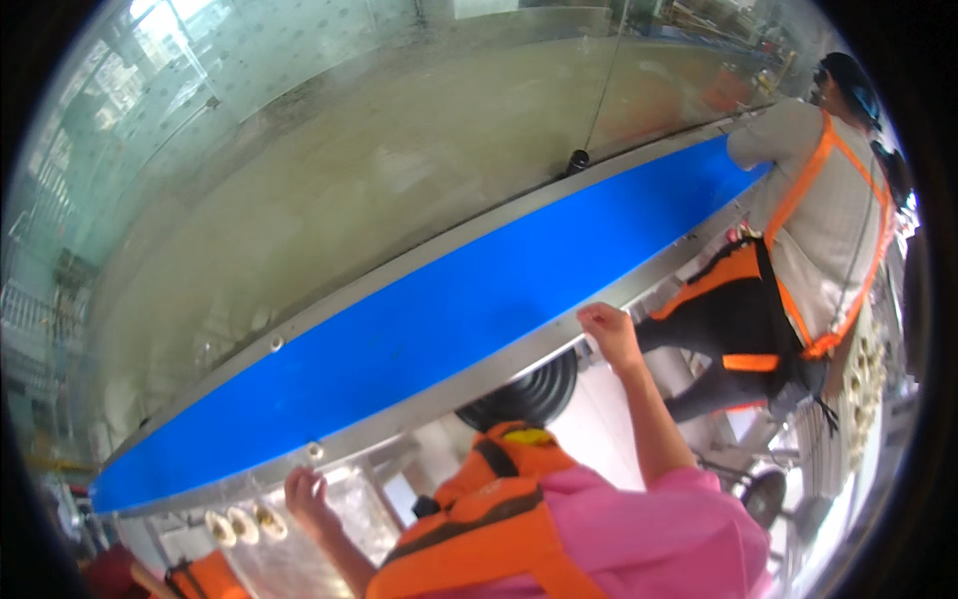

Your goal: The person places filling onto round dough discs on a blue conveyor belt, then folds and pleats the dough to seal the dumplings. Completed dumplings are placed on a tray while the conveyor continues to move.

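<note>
My left hand is just in front of the near metal rim of a long blue conveyor belt. Its fingers are bent but apart, and nothing shows in them. Close by, a small pale round fitting sits on the rim. My right hand hangs by the same rim farther right, fingers curled together; whether they hold anything is hidden. To the left of my left hand, several cream-coloured oval pieces lie in a row by a metal tray. The stretch of belt before me is bare blue.
A person in a grey top with orange straps works at the belt's far right end. A ribbed black round thing is below the rim. Behind the belt stands a cloudy clear panel. Another person's orange garment shows at lower left.
</note>
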Motion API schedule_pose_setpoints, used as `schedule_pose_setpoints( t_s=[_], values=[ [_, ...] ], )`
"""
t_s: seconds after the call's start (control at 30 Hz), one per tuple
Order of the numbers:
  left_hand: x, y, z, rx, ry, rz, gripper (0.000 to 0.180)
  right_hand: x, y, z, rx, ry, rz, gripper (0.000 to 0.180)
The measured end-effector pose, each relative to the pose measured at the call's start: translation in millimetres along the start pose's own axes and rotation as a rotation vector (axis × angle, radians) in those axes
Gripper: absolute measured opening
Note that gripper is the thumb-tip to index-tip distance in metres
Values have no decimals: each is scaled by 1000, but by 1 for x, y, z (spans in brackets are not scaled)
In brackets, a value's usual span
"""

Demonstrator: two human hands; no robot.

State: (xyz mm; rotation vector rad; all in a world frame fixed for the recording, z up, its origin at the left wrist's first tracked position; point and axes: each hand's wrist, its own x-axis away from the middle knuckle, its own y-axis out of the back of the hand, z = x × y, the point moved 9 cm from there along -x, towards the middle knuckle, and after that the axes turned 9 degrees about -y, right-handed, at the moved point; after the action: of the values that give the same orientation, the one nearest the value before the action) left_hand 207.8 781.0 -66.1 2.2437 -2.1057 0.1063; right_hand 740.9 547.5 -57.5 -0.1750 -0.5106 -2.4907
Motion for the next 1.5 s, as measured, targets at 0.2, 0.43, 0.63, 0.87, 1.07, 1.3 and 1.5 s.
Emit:
schedule_pose_setpoints(
  t_s=[0.2,0.43,0.63,0.87,1.07,1.3,1.5],
  values=[
    [-14,-59,3,40,35,14,19,-18,3,16,101,49,-27,15],
    [-23,-106,15,53,76,112,20,-17,38,-10,120,-72,-87,17],
    [-21,-113,23,2,89,143,17,-17,38,-25,93,-136,-73,15],
    [-16,-96,15,-67,106,45,16,-45,-3,-11,153,-125,26,14],
    [-20,-119,11,-4,99,73,15,-71,-27,15,165,-29,86,14],
    [-30,-183,6,-48,102,143,15,-89,-25,31,165,-39,137,15],
    [-24,-239,-22,-97,93,237,14,-104,-8,39,169,-11,111,15]
  ],
)
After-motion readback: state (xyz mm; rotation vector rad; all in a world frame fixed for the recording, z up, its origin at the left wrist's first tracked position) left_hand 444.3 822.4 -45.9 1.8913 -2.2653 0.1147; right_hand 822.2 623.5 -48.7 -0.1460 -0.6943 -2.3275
